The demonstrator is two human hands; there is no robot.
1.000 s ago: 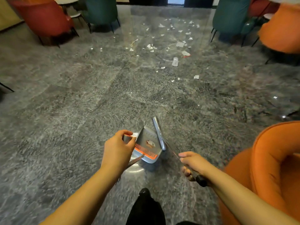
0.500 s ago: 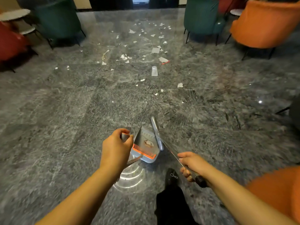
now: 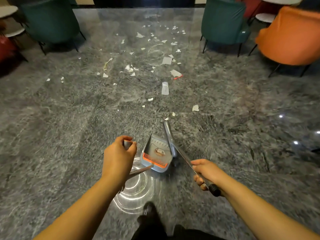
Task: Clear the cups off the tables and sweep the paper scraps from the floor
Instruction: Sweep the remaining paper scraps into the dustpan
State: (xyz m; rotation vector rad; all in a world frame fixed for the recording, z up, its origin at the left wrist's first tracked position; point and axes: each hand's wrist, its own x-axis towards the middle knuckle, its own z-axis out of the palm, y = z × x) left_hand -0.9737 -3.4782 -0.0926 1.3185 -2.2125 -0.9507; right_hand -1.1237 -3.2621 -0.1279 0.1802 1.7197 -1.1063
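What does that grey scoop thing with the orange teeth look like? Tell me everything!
The dustpan is a grey scoop that looks like plastic, with raised side walls and an orange comb of teeth along its near edge. A small label or scrap shows inside the tray. A thin metal handle runs from it to the left hand, which grips the top. It hangs tilted, open end facing away, over the grey floor, with the broom right beside its right wall.

no text can be read; the small sticker (image 3: 159, 151) inside the grey dustpan (image 3: 156, 153) is too blurred to make out.
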